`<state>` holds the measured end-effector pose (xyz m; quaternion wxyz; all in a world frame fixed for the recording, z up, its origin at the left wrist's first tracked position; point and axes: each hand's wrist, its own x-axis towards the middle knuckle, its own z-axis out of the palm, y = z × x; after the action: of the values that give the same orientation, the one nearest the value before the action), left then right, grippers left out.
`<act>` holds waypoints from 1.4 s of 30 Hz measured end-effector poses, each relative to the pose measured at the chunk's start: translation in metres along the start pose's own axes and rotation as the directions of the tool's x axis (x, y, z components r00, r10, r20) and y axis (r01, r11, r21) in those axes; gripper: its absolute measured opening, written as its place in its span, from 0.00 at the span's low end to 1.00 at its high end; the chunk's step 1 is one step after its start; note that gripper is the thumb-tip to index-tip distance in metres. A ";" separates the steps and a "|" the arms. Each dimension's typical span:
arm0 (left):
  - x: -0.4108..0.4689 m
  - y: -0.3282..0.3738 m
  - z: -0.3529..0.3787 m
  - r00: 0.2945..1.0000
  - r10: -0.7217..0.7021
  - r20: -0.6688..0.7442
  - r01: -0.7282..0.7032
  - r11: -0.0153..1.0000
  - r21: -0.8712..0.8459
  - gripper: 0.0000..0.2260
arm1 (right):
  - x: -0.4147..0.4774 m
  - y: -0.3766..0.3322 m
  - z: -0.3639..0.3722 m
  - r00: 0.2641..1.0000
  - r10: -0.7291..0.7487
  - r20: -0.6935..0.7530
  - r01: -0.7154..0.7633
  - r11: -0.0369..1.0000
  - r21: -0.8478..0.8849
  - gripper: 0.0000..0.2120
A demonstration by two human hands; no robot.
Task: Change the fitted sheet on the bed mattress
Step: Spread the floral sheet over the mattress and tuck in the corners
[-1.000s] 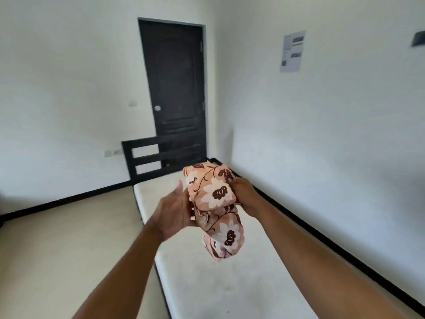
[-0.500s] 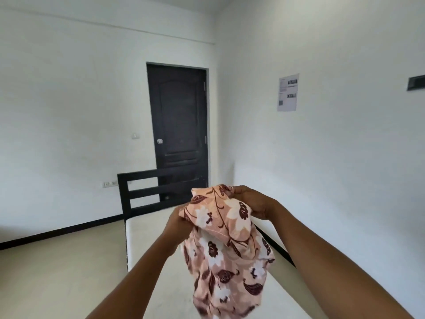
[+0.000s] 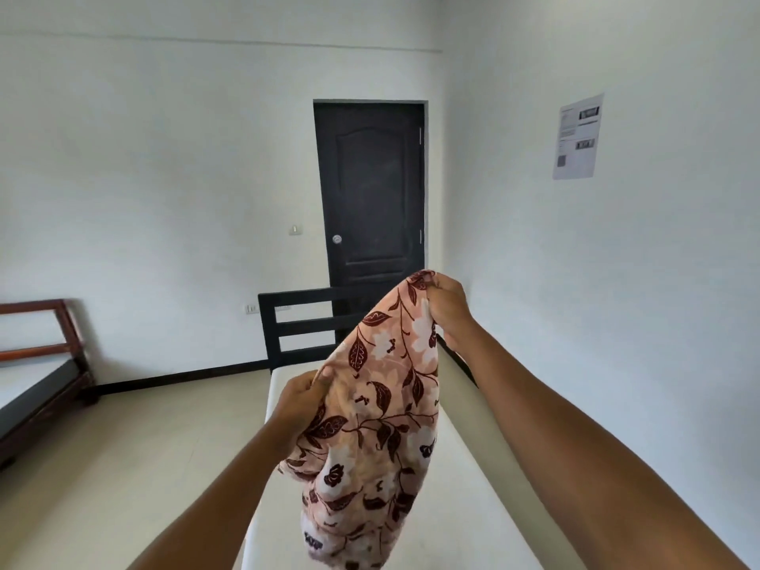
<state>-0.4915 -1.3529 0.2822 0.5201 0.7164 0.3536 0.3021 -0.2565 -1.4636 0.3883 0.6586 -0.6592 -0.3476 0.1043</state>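
Head view. Both arms reach forward over the bed.

Floral sheet (image 3: pixel 378 425): peach ground, white flowers, dark red leaves. Held up in the air between the two hands, bunched, hanging in loose folds above the mattress (image 3: pixel 464 487). Its lower end runs to the bottom edge of the frame, so contact with the mattress cannot be told.

Right hand (image 3: pixel 448 308): higher and farther out, fingers curled tight round the top corner of the sheet, cloth gathered in the fist.

Left hand (image 3: pixel 302 399): lower and nearer, left of the cloth, thumb and fingers pinching an edge of the sheet at its side. Cloth runs on a slant between the two grips.

Mattress: white, long and narrow, running away from the camera, right side close along the wall. Black slatted bed end (image 3: pixel 304 327) upright at its far end.

Dark door (image 3: pixel 370 199) behind that, closed, round silver knob (image 3: pixel 337 239) on its left side. Light switch (image 3: pixel 294 230) on the wall left of the door; socket (image 3: pixel 251 309) lower, just left of the bed end. Printed paper notice (image 3: pixel 578 135) stuck on the right wall.

Second bed (image 3: pixel 37 376), reddish-brown wooden frame, at far left, well apart. Pale floor (image 3: pixel 123 466) between the two beds
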 end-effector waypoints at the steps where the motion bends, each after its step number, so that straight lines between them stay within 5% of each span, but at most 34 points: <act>1: 0.003 -0.003 0.000 0.999 0.021 -0.035 -0.020 1.000 0.020 0.21 | 0.000 -0.004 0.001 0.999 -0.040 0.019 0.041 0.998 -0.047 0.14; 5: 0.017 -0.007 -0.008 0.954 0.057 -0.293 -0.021 0.992 0.123 0.23 | -0.010 -0.025 0.004 0.974 -0.195 0.110 0.223 0.899 -0.377 0.15; 10: 0.026 0.015 -0.025 0.919 -0.200 -0.340 0.129 0.967 -0.221 0.15 | -0.032 -0.048 0.005 0.965 -0.229 0.129 0.255 0.693 -0.675 0.23; 13: 0.020 0.030 -0.033 0.958 -0.214 -0.193 0.130 0.918 -0.375 0.07 | -0.040 -0.059 0.009 0.994 -0.079 0.071 0.105 0.815 -0.570 0.24; 17: -0.005 0.044 -0.034 0.998 0.011 0.067 0.014 0.929 -0.369 0.09 | -0.051 -0.065 0.017 0.990 0.137 0.026 -0.127 0.964 -0.234 0.12; 20: -0.029 0.055 -0.019 0.991 0.124 0.052 -0.105 0.954 -0.280 0.08 | -0.058 -0.062 0.025 0.982 0.182 0.054 -0.175 0.978 -0.113 0.10; 24: -0.050 0.057 0.005 0.948 0.312 -0.059 -0.314 0.948 -0.048 0.09 | -0.062 -0.062 0.032 0.986 0.156 0.053 -0.159 0.986 0.045 0.09; 29: -0.071 0.045 0.039 0.948 0.319 0.012 -0.306 0.897 0.318 0.32 | -0.065 -0.084 0.031 0.991 0.093 0.094 -0.116 0.952 0.285 0.08; 32: -0.068 0.027 0.054 0.942 0.322 -0.090 -0.210 0.779 0.591 0.17 | -0.061 -0.095 0.019 0.996 0.020 0.083 -0.050 0.927 0.371 0.08; 34: -0.067 0.016 0.054 0.953 0.215 -0.215 -0.075 0.852 0.518 0.02 | -0.053 -0.096 0.005 0.999 0.015 0.036 -0.029 0.914 0.404 0.12; 39: -0.068 0.001 0.036 0.956 0.153 -0.250 -0.076 0.954 0.291 0.15 | -0.034 -0.074 -0.031 0.988 -0.043 -0.146 0.088 0.946 0.313 0.12; 42: -0.070 0.029 0.032 0.951 0.142 -0.275 -0.114 0.987 0.115 0.14 | -0.023 -0.049 -0.052 0.995 -0.017 -0.098 0.039 0.974 0.224 0.11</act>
<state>-0.4999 -1.4340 0.2965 0.4078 0.7120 0.3912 0.4168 -0.2582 -1.5235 0.4328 0.7463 -0.5795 -0.3109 0.1022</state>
